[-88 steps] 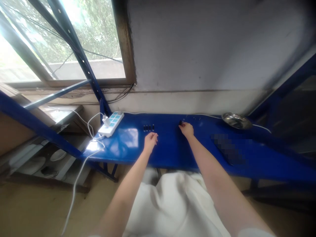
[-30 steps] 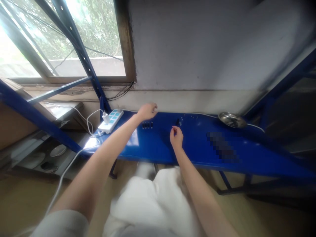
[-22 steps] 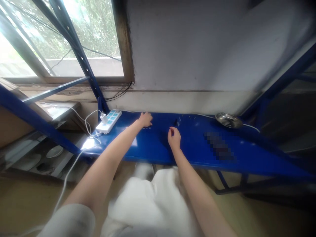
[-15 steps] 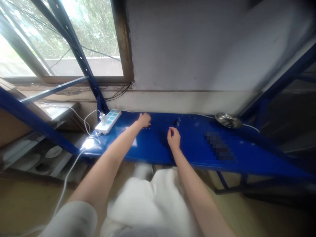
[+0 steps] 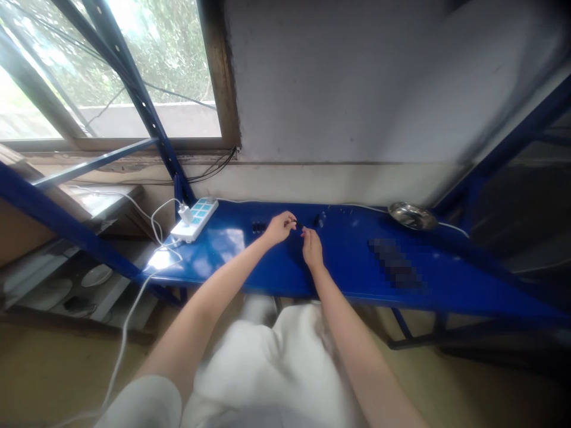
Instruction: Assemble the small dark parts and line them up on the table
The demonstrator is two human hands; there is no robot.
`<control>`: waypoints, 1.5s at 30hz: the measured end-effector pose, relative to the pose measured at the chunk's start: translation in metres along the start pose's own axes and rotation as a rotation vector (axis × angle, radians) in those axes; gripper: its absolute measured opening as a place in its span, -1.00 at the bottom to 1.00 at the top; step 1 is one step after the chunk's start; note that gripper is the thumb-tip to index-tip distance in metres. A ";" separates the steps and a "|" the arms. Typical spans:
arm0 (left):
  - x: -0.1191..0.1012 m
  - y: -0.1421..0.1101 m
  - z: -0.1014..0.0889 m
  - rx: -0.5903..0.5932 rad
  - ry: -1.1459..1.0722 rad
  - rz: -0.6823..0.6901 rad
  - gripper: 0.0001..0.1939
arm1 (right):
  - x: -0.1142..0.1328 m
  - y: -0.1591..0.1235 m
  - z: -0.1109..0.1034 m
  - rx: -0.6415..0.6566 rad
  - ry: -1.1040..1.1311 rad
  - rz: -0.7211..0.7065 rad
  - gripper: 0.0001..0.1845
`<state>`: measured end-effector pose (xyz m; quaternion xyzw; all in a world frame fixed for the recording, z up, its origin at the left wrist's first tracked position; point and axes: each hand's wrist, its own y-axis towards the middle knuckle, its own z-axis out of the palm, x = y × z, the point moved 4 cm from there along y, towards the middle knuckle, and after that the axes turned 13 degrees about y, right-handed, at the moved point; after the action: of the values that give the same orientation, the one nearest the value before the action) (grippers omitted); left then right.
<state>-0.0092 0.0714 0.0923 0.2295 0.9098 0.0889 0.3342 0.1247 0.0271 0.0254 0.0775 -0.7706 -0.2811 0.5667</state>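
Above the blue table (image 5: 267,270), my left hand (image 5: 280,228) pinches a small dark piece (image 5: 298,224), too small to name. My right hand (image 5: 313,248) is close beside it with thumb and forefinger pressed together; what sits between those fingertips I cannot make out. The fingertips of both hands nearly meet at the dark piece. Behind my left hand lies a small group of dark pieces with clear ends (image 5: 257,227). Just beyond my right hand are a black item (image 5: 317,220) and some small clear bits (image 5: 323,217).
A white power strip (image 5: 196,220) with a plugged-in charger lies at the table's left end. A shiny metal dish (image 5: 413,216) stands at the back right, a blurred-out dark object (image 5: 396,264) in front of it. Blue frame posts (image 5: 147,113) rise at the side.
My left hand has moved right and nearer, from the group of dark pieces to my right hand, with a small dark piece in its fingers. My right hand has barely moved.
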 end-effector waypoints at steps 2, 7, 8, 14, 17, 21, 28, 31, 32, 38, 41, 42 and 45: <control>-0.003 -0.012 0.011 -0.024 -0.179 -0.022 -0.88 | -0.002 0.001 0.001 0.025 -0.002 0.024 -0.57; 0.008 -0.038 0.033 -0.095 -0.499 -0.116 -0.92 | -0.002 -0.002 0.003 0.083 -0.024 0.065 -0.59; 0.011 -0.042 0.036 -0.103 -0.531 -0.135 -0.93 | 0.000 -0.002 0.004 0.098 -0.020 0.057 -0.60; 0.027 -0.061 0.042 -0.084 -0.582 -0.210 -0.93 | 0.007 -0.005 0.009 0.207 -0.027 -0.011 -0.63; 0.029 -0.065 0.042 -0.079 -0.550 -0.224 -0.88 | 0.007 -0.006 0.011 0.235 -0.035 -0.021 -0.63; 0.030 -0.067 0.041 -0.103 -0.515 -0.253 -0.72 | 0.007 -0.006 0.011 0.246 -0.038 -0.025 -0.62; 0.040 -0.069 0.044 -0.196 -0.556 -0.345 -0.68 | 0.009 -0.007 0.011 0.254 -0.013 -0.032 -0.62; 0.040 -0.070 0.042 -0.223 -0.547 -0.358 -0.74 | 0.007 -0.006 0.012 0.263 -0.012 -0.020 -0.62; 0.040 -0.070 0.042 -0.230 -0.538 -0.365 -0.76 | 0.007 -0.007 0.012 0.269 -0.014 -0.018 -0.62; 0.043 -0.070 0.042 -0.261 -0.513 -0.392 -0.80 | 0.009 -0.008 0.015 0.319 -0.032 -0.023 -0.65; 0.045 -0.069 0.044 -0.274 -0.520 -0.394 -0.80 | 0.012 -0.010 0.014 0.310 -0.039 -0.050 -0.66; 0.046 -0.069 0.044 -0.283 -0.525 -0.400 -0.80 | 0.013 -0.010 0.014 0.297 -0.038 -0.055 -0.66; 0.047 -0.071 0.043 -0.323 -0.522 -0.426 -0.80 | 0.014 -0.010 0.009 0.224 -0.038 -0.036 -0.67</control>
<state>-0.0381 0.0321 0.0106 -0.0057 0.7957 0.0981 0.5977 0.1095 0.0154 0.0297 0.1488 -0.8064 -0.2050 0.5344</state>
